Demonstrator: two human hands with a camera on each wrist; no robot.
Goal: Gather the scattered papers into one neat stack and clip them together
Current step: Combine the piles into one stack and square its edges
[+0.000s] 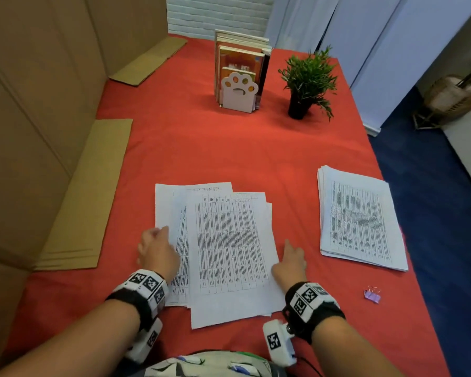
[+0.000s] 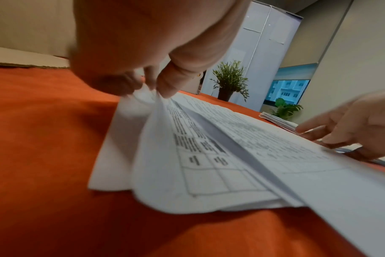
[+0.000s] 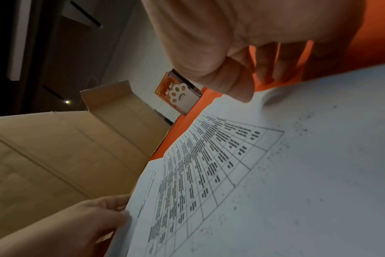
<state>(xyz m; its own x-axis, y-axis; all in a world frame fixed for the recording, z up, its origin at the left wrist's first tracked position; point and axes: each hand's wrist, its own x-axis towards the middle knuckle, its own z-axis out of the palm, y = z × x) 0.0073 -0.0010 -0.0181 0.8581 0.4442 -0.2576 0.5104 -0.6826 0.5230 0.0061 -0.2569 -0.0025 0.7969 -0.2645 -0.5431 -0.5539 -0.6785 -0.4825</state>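
Observation:
A loose, fanned pile of printed papers (image 1: 226, 251) lies on the red tablecloth in front of me. My left hand (image 1: 158, 248) is at the pile's left edge, and in the left wrist view it pinches several sheets (image 2: 165, 125) between thumb and fingers (image 2: 167, 83), lifting that edge. At the pile's right edge my right hand (image 1: 290, 261) has its fingers (image 3: 273, 64) fairly straight behind the raised paper rim, with the thumb (image 3: 235, 83) just over the top sheet (image 3: 297, 173). A second, tidier stack of papers (image 1: 359, 216) lies to the right. A small purple binder clip (image 1: 372, 295) lies near the right table edge.
A bookstand with a paw-shaped end (image 1: 239, 85) and a potted plant (image 1: 307, 83) stand at the back. Flat cardboard sheets (image 1: 85, 202) and a large box (image 1: 25, 118) line the left side. The table's right edge drops to a blue floor (image 1: 441, 213).

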